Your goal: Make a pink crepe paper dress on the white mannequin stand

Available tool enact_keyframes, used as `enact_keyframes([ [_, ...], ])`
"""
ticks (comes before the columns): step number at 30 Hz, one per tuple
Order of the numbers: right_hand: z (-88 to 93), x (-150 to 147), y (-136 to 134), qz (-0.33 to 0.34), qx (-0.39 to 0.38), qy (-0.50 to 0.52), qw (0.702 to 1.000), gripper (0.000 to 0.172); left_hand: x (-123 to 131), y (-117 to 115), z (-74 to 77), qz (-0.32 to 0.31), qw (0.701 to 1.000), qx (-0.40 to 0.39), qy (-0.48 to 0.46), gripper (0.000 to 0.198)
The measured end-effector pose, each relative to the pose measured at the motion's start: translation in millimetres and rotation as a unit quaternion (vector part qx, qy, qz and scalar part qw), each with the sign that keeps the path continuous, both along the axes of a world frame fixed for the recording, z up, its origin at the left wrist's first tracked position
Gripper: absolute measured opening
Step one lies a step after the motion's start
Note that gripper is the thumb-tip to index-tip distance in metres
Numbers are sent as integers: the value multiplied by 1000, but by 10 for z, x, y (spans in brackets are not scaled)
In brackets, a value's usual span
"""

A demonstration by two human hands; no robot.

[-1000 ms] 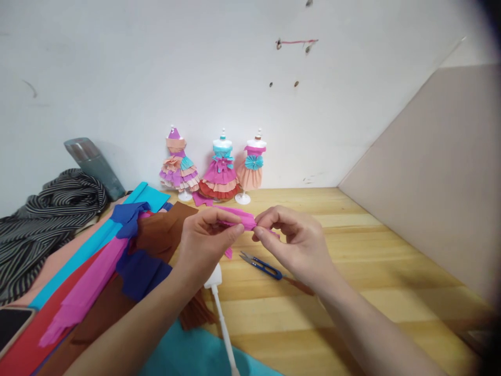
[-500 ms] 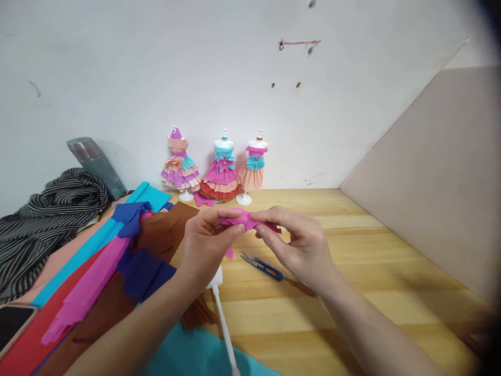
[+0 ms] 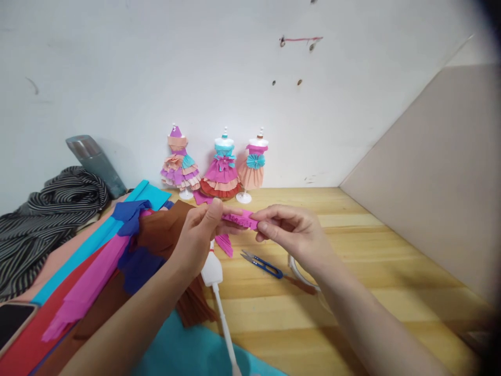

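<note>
Above the table, a gathered strip of magenta crepe paper (image 3: pixel 242 219) stretches between my two hands. My left hand (image 3: pixel 199 230) supports its left part on the fingers, with the thumb raised off the paper. The strip's right end is pinched between thumb and fingertips of my right hand (image 3: pixel 293 230). Below the hands lie blue-handled thread snips (image 3: pixel 264 265), their blades pointing left. A white miniature dress form (image 3: pixel 212 269) with a long rod lies beside my left wrist. Another magenta paper piece (image 3: pixel 224 245) shows under my left hand.
Three miniature dress forms in paper dresses (image 3: pixel 221 172) stand against the wall. Coloured crepe paper (image 3: pixel 90 282) is heaped at left, with a phone (image 3: pixel 15 324), striped cloth (image 3: pixel 62 203) and a bottle (image 3: pixel 96 162). A tape roll (image 3: pixel 299 271) lies partly behind my right forearm.
My left thumb has lifted off the magenta strip, and the left hand has turned, showing more of its ruffled edge. My right hand keeps its pinch. The tape roll shows more.
</note>
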State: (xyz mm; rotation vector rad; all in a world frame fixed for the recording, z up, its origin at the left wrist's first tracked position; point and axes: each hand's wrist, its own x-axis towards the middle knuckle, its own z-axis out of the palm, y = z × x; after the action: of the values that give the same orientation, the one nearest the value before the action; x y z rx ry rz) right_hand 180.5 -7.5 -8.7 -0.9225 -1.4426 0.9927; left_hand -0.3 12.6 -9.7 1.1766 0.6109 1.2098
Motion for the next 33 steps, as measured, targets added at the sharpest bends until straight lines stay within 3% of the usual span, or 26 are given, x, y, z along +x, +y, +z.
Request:
enact_keyframes([
  [4,-14,-1,11,-2,-2,-6,1000,6,4,-17,13,23,999,30,32,37],
  [7,-29,-6,6,-30,31,-39,998,8,11,-44,24,54,993,63,82,20],
  [10,-36,-6,-4,-63,82,-105,989,13,33,-58,14,67,990,68,103,18],
  [15,-39,5,-22,-108,205,-220,948,18,51,-57,-31,108,982,78,132,16],
  [23,-22,-14,-40,-126,332,-273,894,23,48,-97,-54,187,952,156,183,16],
  [33,-10,19,-30,-112,334,-280,893,26,-36,-18,123,40,992,34,114,38],
])
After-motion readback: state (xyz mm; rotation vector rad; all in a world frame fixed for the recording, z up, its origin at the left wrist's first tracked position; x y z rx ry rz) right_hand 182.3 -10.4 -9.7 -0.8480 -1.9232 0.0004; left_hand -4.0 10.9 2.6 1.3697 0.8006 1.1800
